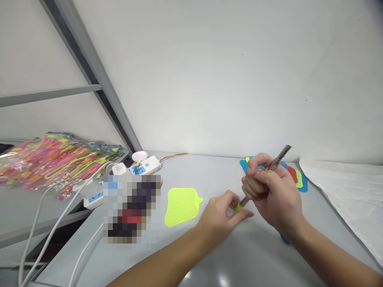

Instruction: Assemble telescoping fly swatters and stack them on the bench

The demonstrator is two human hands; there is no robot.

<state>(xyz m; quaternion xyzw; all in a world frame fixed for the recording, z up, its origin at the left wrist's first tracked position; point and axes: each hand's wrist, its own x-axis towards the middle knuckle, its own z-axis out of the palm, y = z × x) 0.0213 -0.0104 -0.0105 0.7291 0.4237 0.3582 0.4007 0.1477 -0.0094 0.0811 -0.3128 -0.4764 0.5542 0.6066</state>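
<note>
My right hand [275, 191] is closed around a metal rod [281, 154], which slants from upper right to lower left and looks like a fly swatter handle. At its lower end, my left hand [220, 213] pinches a small yellow-green plastic piece [239, 208] that the rod meets. How far the rod goes into it cannot be made out. Left of my left hand, a yellow-green perforated fly swatter head [182, 206] lies flat on the table [209, 173]. Blue, red and yellow-green swatter heads [303, 183] lie partly hidden behind my right hand.
Bagged, brightly coloured goods [68, 159] pile up on the left shelf. White power strips [149, 164] and cables [38, 239] run along the table's left side, near a blurred-out object [131, 211]. A white sheet [347, 195] covers the right edge. A wall stands behind.
</note>
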